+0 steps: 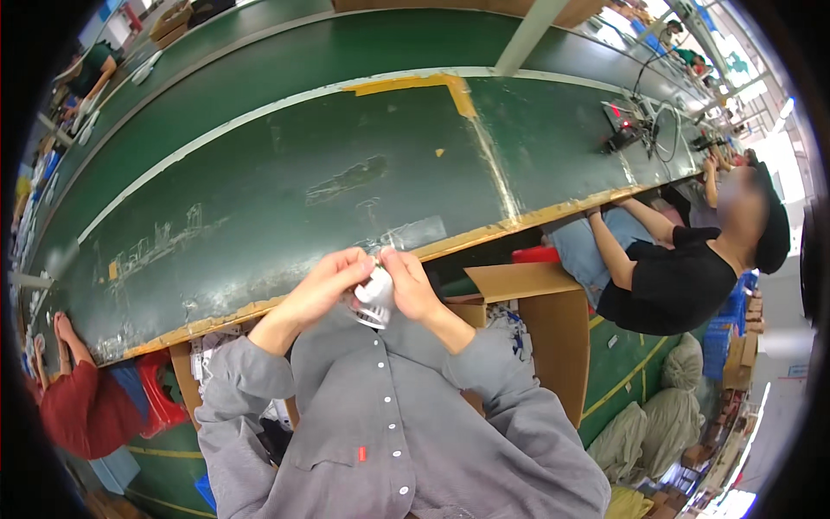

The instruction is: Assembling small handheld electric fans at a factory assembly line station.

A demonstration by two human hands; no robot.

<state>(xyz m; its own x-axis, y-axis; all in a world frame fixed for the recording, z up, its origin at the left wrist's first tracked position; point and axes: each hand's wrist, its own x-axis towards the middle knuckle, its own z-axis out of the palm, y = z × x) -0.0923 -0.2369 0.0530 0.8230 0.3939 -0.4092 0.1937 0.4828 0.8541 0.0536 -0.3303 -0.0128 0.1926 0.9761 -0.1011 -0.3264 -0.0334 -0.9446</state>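
Observation:
A small white part with a slotted, partly clear lower end (373, 298) is held up between my two hands, just in front of the table's near edge. My left hand (335, 278) pinches its upper left side with thumb and fingers. On the other side my right hand (411, 287) closes on it, thumb and forefinger meeting near its top. The fingers cover part of it, so its exact kind cannot be made out.
A long green worktable (285, 173) with worn tape runs across. An open cardboard box (549, 346) with white parts stands right of me. One person in black (670, 277) sits at the right, another in red (95, 398) at the left. A small device with red lights (627, 130) lies far right.

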